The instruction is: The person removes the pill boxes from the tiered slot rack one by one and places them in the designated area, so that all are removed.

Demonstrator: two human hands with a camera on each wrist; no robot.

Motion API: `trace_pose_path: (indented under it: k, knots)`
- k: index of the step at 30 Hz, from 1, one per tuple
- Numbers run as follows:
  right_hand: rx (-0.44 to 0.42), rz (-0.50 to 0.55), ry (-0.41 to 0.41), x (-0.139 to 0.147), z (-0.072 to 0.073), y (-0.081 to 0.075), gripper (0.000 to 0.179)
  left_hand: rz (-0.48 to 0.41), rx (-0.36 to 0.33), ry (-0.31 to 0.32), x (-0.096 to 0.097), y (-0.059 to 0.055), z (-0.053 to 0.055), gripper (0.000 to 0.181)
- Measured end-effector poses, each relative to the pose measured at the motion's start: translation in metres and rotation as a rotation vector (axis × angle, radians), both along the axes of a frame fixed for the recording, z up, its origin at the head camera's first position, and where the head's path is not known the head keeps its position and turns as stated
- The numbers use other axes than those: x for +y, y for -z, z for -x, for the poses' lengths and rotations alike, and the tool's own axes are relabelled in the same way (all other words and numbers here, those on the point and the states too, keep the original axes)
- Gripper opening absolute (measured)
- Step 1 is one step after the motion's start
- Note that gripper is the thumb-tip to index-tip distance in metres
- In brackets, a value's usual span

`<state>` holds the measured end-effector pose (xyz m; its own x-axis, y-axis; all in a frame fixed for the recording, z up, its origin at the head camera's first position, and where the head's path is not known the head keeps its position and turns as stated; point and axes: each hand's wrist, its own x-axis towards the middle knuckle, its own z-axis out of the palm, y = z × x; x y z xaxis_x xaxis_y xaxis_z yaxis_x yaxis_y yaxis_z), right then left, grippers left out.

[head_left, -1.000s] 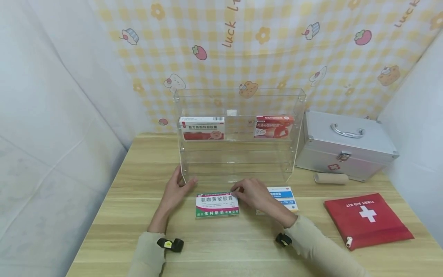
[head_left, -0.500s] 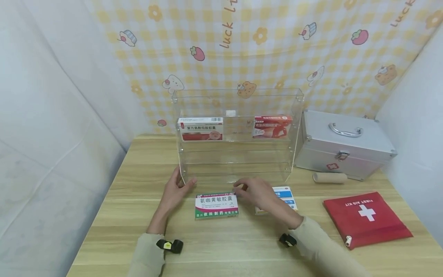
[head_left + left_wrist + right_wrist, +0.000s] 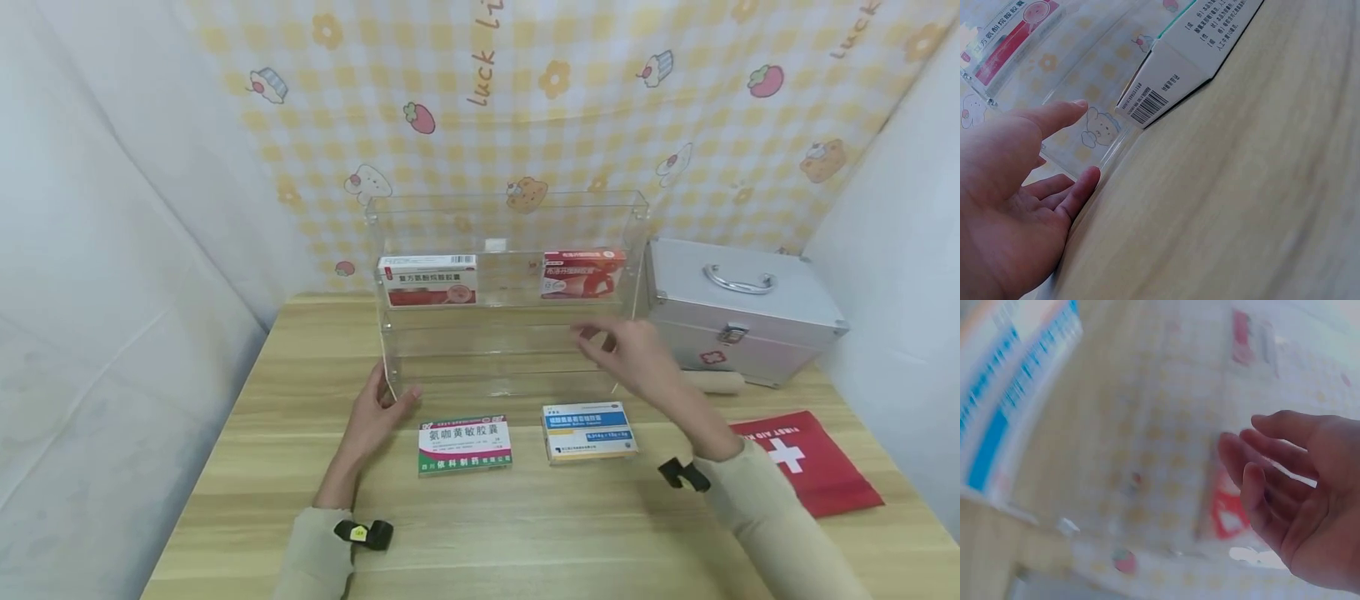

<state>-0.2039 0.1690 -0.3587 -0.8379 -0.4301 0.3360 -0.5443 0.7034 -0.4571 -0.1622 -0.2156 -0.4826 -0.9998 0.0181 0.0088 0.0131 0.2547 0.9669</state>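
Observation:
In the head view, my left hand rests at the lower left corner of a clear acrylic rack, fingers along its outer side and thumb stretched out in front. My right hand hovers before the rack's right side, fingers loosely bent, holding nothing; the right wrist view shows this hand blurred. A green and white medicine box lies on the table in front of the rack. To its right is a blue and white medicine box. Two reddish medicine boxes, one left and one right, stand on an upper shelf.
A silver metal case stands at the right of the rack. A beige roll lies before it, partly behind my right arm. The red first aid pouch is at the table's right, partly covered by my sleeve.
My right hand has left the corner of the green and white box and risen to the right, uncovering the blue and white box. The left hand stays at the rack; the view has shifted slightly.

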Motion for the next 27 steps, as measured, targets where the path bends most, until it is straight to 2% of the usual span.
trace_pose_path:
  k: [4,7,11,14,15,17,21,24,27]
  knots:
    - [0.208,-0.015,0.089,0.011,0.015,-0.026,0.030,0.016,0.010,-0.015,-0.004,0.016,0.005,0.081]
    - [0.290,-0.048,0.190,0.016,0.025,-0.040,0.040,0.025,0.015,-0.027,-0.004,0.020,0.005,0.081]
    - [0.310,-0.180,0.260,0.020,0.034,-0.050,0.046,0.032,0.015,-0.035,-0.004,0.022,0.005,0.080]
    - [0.341,-0.279,0.239,0.021,0.038,-0.050,0.044,0.048,0.028,-0.031,-0.004,0.022,0.004,0.080]
    - [0.352,-0.297,0.234,0.020,0.039,-0.049,0.042,0.042,0.016,-0.031,-0.003,0.019,0.003,0.079]
    - [0.364,-0.312,0.229,0.020,0.040,-0.046,0.041,0.032,0.007,-0.022,-0.001,0.011,0.000,0.079]
    - [0.320,-0.301,0.225,0.020,0.043,-0.045,0.041,0.030,0.000,-0.022,0.000,0.010,-0.001,0.079]
    - [0.280,-0.303,0.217,0.021,0.046,-0.050,0.042,0.043,0.021,-0.033,-0.002,0.022,0.003,0.080]
    - [0.275,-0.303,0.202,0.022,0.048,-0.053,0.042,0.038,0.018,-0.040,-0.002,0.021,0.004,0.080]
